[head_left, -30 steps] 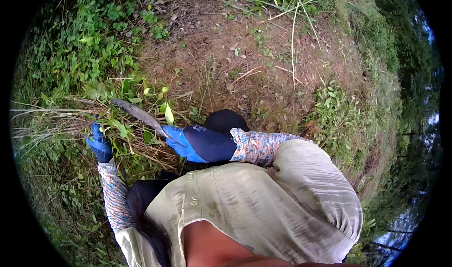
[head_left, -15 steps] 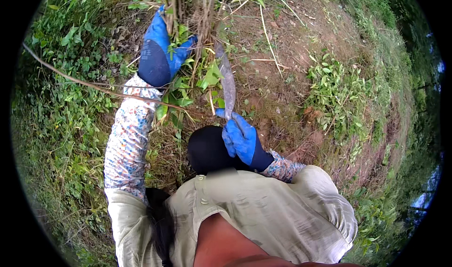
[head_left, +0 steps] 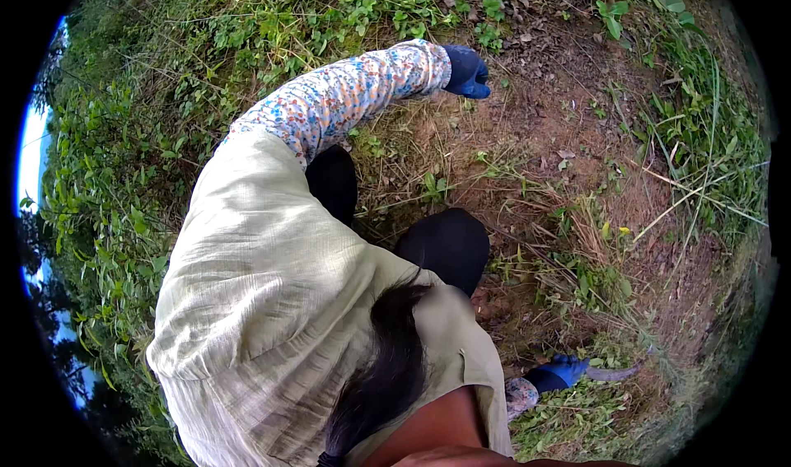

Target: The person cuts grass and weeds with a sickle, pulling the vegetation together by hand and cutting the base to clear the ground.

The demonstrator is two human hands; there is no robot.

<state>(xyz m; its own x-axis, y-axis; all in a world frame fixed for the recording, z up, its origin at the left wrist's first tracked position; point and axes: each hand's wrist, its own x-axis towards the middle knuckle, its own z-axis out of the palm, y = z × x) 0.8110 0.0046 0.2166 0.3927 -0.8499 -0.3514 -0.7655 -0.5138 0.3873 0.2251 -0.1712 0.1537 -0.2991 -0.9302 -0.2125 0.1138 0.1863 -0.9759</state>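
My left hand (head_left: 468, 72), in a blue and dark navy glove, hangs over bare soil at the upper middle. Its fingers are curled in, and nothing shows between them. Low on the right, my gloved right hand (head_left: 563, 372) is closed round the handle of a sickle (head_left: 614, 374); the handle itself is hidden by the glove. The sickle's grey, slightly curved blade points right, over grass and loose leafy plants (head_left: 577, 422).
Low green weeds (head_left: 346, 14) cover the ground at the top and left. Dry stalks and grass (head_left: 589, 236) lie right of my dark-clad knee (head_left: 445, 249). Long grass and pale stems (head_left: 700, 129) spread at the far right, on reddish-brown soil (head_left: 527, 129).
My view has swung to the right. The left hand has come away from the upright stems and its fingers have curled. My right hand has carried the sickle from by my knee out to the right.
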